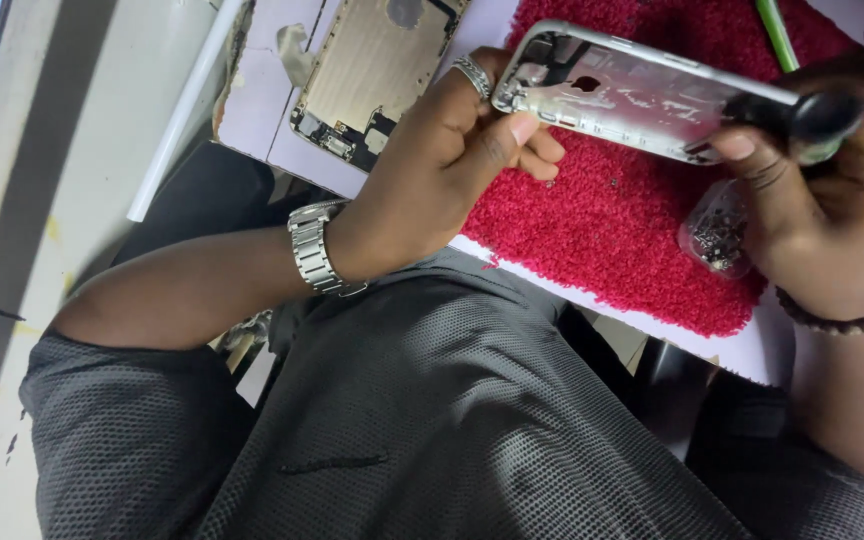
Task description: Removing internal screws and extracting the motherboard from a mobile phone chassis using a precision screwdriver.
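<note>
My left hand (pixel 452 150), with a ring and a metal wristwatch, grips one end of a silver phone housing (pixel 622 95) held above a red fuzzy mat (pixel 612 210). At the housing's other end, my right hand (pixel 812 200), with a bead bracelet, holds a dark-handled tool (pixel 802 115) against it. The tool's tip is hidden behind the housing's edge.
A second opened phone body (pixel 372 70) lies on the pale work surface (pixel 262 110) at the upper left. A small clear container of tiny parts (pixel 717 235) sits on the mat by my right hand. A green stick (pixel 777 35) lies at the top. My lap fills the foreground.
</note>
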